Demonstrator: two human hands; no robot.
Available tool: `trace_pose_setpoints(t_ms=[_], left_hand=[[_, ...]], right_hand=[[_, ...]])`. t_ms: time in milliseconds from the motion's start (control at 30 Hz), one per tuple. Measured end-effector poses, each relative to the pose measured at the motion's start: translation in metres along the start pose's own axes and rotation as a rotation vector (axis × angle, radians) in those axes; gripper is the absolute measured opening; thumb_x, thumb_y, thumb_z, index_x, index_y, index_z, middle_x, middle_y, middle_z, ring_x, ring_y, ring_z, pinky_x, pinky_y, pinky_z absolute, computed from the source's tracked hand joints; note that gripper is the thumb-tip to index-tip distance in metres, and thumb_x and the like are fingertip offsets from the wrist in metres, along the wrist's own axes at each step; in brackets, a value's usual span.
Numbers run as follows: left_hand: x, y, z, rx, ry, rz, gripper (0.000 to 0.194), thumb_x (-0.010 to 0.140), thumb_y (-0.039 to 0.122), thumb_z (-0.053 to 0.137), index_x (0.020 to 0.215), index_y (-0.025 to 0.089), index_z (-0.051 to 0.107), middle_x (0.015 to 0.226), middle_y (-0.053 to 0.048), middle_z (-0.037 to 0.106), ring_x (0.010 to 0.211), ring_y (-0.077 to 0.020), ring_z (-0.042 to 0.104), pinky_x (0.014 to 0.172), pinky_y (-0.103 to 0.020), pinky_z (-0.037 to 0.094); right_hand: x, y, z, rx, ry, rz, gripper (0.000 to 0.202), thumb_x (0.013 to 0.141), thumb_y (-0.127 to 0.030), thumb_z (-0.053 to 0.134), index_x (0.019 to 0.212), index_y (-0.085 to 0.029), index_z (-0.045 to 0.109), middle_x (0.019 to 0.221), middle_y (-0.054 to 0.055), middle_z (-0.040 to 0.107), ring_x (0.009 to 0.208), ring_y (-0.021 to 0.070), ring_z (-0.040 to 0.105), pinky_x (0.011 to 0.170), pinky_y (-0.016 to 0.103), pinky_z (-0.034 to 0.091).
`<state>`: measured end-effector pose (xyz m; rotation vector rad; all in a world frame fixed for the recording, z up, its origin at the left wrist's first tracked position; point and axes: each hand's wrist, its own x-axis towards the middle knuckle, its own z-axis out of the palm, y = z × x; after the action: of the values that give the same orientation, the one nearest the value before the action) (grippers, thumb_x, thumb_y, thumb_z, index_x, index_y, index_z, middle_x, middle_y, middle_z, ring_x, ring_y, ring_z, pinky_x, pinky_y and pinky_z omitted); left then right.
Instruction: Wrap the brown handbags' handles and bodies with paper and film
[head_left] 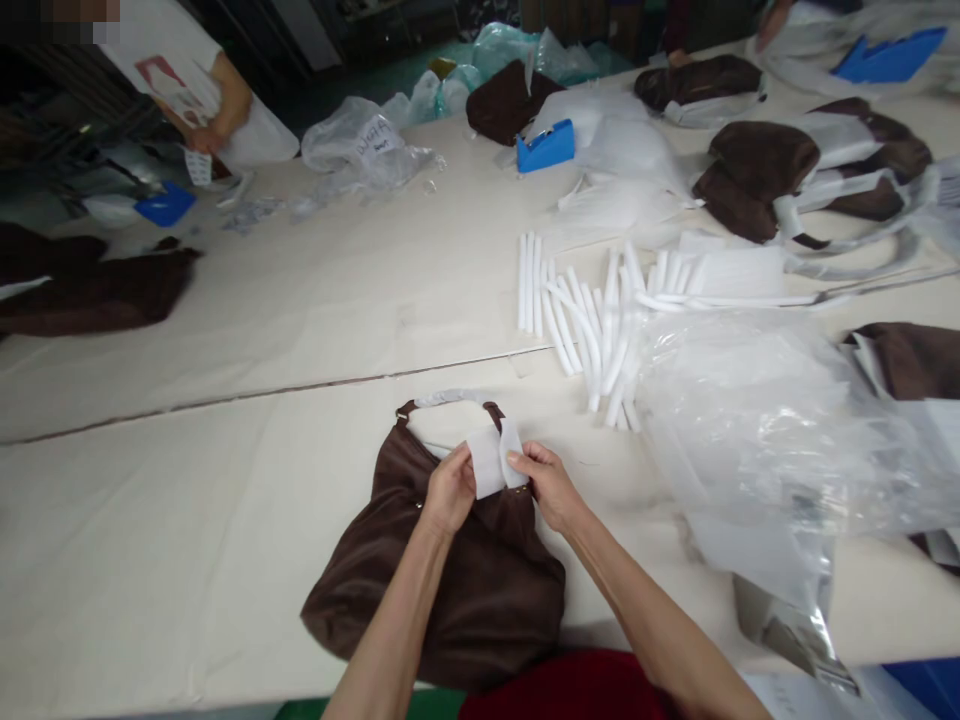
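Observation:
A dark brown handbag lies on the table right in front of me, its strap wrapped partly in clear film at the top. Over the bag's upper right side, near the strap's base, I hold a small white sheet of wrapping between both hands. My left hand pinches the sheet's left edge. On the other side, my right hand grips its folded right end with the thumb on top, beside the strap. Both hands are closed on the sheet; some fingertips are hidden behind it.
Several white foam tubes lie beyond my right hand. Clear plastic bags cover the right side, near a metal tape dispenser. Blue tape dispensers and more brown bags stand farther back. A person stands across the table.

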<state>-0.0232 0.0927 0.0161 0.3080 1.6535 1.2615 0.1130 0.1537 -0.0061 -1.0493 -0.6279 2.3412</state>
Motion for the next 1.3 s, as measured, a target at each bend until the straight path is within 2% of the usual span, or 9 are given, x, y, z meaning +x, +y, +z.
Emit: trace_pose_setpoints(t_ms=[67, 267, 433, 600, 700, 867, 1067, 1200, 1300], left_hand=[[0.000, -0.014, 0.009, 0.074, 0.044, 0.090, 0.049, 0.074, 0.057, 0.061, 0.097, 0.015, 0.071, 0.096, -0.013, 0.075, 0.100, -0.0316, 0.068, 0.084, -0.042, 0.056], [-0.015, -0.028, 0.030, 0.099, -0.069, 0.231, 0.050, 0.078, 0.045, 0.069, 0.120, 0.017, 0.069, 0.123, -0.012, 0.070, 0.127, -0.0304, 0.056, 0.112, -0.044, 0.041], [-0.016, -0.030, 0.041, -0.189, 0.082, 0.057, 0.057, 0.090, 0.058, 0.053, 0.125, 0.015, 0.066, 0.125, -0.014, 0.068, 0.124, -0.0282, 0.059, 0.112, -0.045, 0.041], [-0.019, -0.032, 0.047, -0.248, 0.095, 0.083, 0.067, 0.084, 0.069, 0.056, 0.117, 0.012, 0.070, 0.119, -0.016, 0.071, 0.121, -0.0286, 0.061, 0.112, -0.044, 0.042], [-0.021, -0.031, 0.046, -0.210, 0.128, 0.091, 0.066, 0.080, 0.069, 0.061, 0.108, 0.010, 0.073, 0.108, -0.016, 0.074, 0.112, -0.0294, 0.066, 0.106, -0.044, 0.047], [-0.021, -0.027, 0.046, -0.130, 0.190, 0.082, 0.060, 0.076, 0.067, 0.066, 0.093, 0.010, 0.074, 0.085, -0.011, 0.075, 0.087, -0.0254, 0.071, 0.084, -0.037, 0.056], [-0.020, -0.018, 0.052, -0.120, 0.215, 0.041, 0.052, 0.069, 0.064, 0.072, 0.077, 0.013, 0.069, 0.071, -0.006, 0.071, 0.070, -0.0196, 0.067, 0.067, -0.030, 0.054], [-0.025, -0.015, 0.052, -0.147, 0.192, 0.002, 0.054, 0.068, 0.066, 0.071, 0.075, 0.013, 0.067, 0.063, -0.006, 0.069, 0.061, -0.0202, 0.067, 0.058, -0.029, 0.052], [-0.031, -0.014, 0.051, -0.178, 0.203, -0.002, 0.053, 0.069, 0.066, 0.072, 0.078, 0.014, 0.064, 0.058, -0.004, 0.067, 0.051, -0.0175, 0.063, 0.051, -0.027, 0.049]], right_hand=[[0.000, 0.003, 0.002, -0.034, 0.009, -0.057, 0.036, 0.061, -0.045, 0.083, 0.064, -0.018, 0.060, 0.055, -0.007, 0.050, 0.054, 0.0092, 0.038, 0.054, 0.024, 0.028], [0.003, 0.015, 0.004, -0.197, 0.029, -0.207, 0.031, 0.071, -0.047, 0.072, 0.071, -0.020, 0.056, 0.063, -0.005, 0.053, 0.062, 0.0125, 0.045, 0.063, 0.027, 0.036], [0.001, 0.016, 0.009, -0.474, 0.126, -0.220, 0.022, 0.077, -0.042, 0.063, 0.078, -0.021, 0.054, 0.071, -0.004, 0.057, 0.067, 0.0149, 0.051, 0.068, 0.029, 0.041], [-0.001, 0.015, 0.015, -0.650, 0.194, -0.217, 0.017, 0.080, -0.035, 0.057, 0.075, -0.024, 0.047, 0.067, -0.005, 0.054, 0.063, 0.0141, 0.050, 0.062, 0.027, 0.040], [-0.001, 0.019, 0.015, -0.739, 0.198, -0.256, 0.016, 0.082, -0.032, 0.053, 0.075, -0.024, 0.041, 0.064, -0.006, 0.051, 0.058, 0.0133, 0.048, 0.059, 0.026, 0.037], [-0.001, 0.028, 0.010, -0.891, 0.215, -0.315, 0.013, 0.083, -0.030, 0.050, 0.080, -0.024, 0.039, 0.064, -0.004, 0.051, 0.056, 0.0148, 0.049, 0.056, 0.027, 0.035], [-0.016, 0.034, 0.006, -1.004, 0.144, -0.433, 0.010, 0.090, -0.026, 0.041, 0.096, -0.022, 0.047, 0.081, 0.005, 0.063, 0.067, 0.0202, 0.059, 0.063, 0.031, 0.045], [-0.043, 0.019, -0.007, -1.072, -0.029, -0.504, 0.019, 0.091, -0.027, 0.044, 0.105, -0.021, 0.056, 0.096, 0.009, 0.068, 0.084, 0.0221, 0.063, 0.077, 0.034, 0.050], [-0.052, -0.005, -0.020, -1.044, -0.033, -0.505, 0.018, 0.092, -0.033, 0.049, 0.089, -0.022, 0.063, 0.084, 0.005, 0.068, 0.078, 0.0189, 0.062, 0.078, 0.032, 0.049]])
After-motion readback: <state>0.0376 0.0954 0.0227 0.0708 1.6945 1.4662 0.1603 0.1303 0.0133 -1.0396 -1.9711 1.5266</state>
